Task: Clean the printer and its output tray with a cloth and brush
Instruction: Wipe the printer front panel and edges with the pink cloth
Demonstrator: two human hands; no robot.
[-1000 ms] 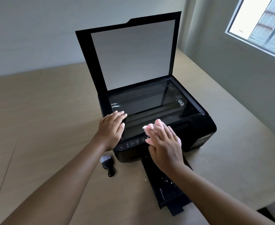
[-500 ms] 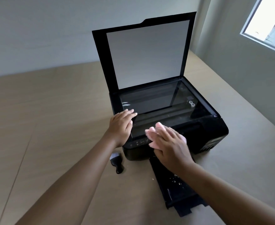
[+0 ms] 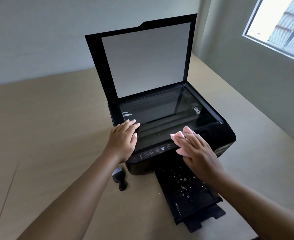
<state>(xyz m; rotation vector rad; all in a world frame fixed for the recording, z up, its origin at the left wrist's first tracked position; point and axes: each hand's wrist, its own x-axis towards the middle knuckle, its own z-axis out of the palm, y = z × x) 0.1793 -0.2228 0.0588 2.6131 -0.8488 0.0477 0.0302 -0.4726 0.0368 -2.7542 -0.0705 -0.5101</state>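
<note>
Black printer [image 3: 217, 135] on the tabletop [image 3: 47, 135], lid [image 3: 142, 58] up. Left hand [image 3: 123, 141] rests flat on its front-left corner, grip spread; right hand [image 3: 198, 153], grip flat, presses a pink cloth [image 3: 179, 135] at its front right. Brush [image 3: 119, 179] lies beside its front; the right forearm partly hides its crumb-strewn output tray [image 3: 168, 189].

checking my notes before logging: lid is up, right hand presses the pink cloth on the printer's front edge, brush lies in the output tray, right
One thing is off. The head view shows the brush lying on the table left of the output tray, not in it. The rest holds: the lid is up and the right hand presses the pink cloth on the printer's front edge.
</note>
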